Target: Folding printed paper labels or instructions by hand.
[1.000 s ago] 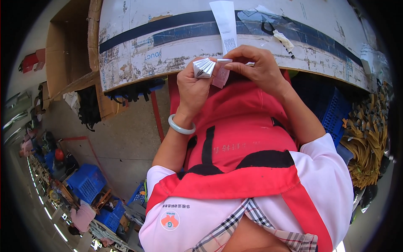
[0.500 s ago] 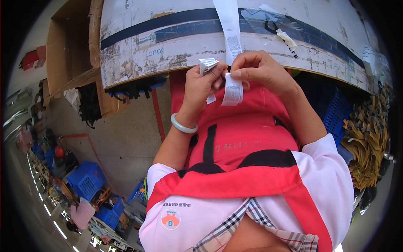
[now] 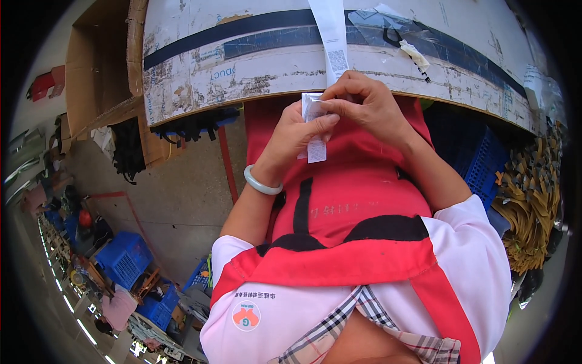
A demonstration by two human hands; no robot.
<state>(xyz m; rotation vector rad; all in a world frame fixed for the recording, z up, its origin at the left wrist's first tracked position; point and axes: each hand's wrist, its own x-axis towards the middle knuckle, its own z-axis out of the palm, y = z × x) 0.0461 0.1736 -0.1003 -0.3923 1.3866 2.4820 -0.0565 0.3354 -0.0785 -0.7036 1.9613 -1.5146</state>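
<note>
In front of my red apron, just off the table's near edge, my left hand (image 3: 294, 130) grips a small stack of white printed labels (image 3: 316, 151), thumb across their face. Their lower ends hang below the thumb. My right hand (image 3: 367, 106) pinches the top of the same labels, thumb and forefinger together, so both hands meet there. Beyond them a long white label strip (image 3: 333, 39) lies across the table, its near end hidden behind my right hand.
The worn white table (image 3: 260, 79) carries dark tape and a clear plastic bag (image 3: 388, 30) with a crumpled scrap (image 3: 414, 54). A cardboard box (image 3: 100, 67) stands left. Right are a blue crate (image 3: 485, 164) and bundled brown strips (image 3: 527, 206). More blue crates (image 3: 125, 259) stand lower left.
The label that dangled separately from my right hand now lies against the stack in my left. My right hand has shifted left, and the stack has turned its printed face toward me.
</note>
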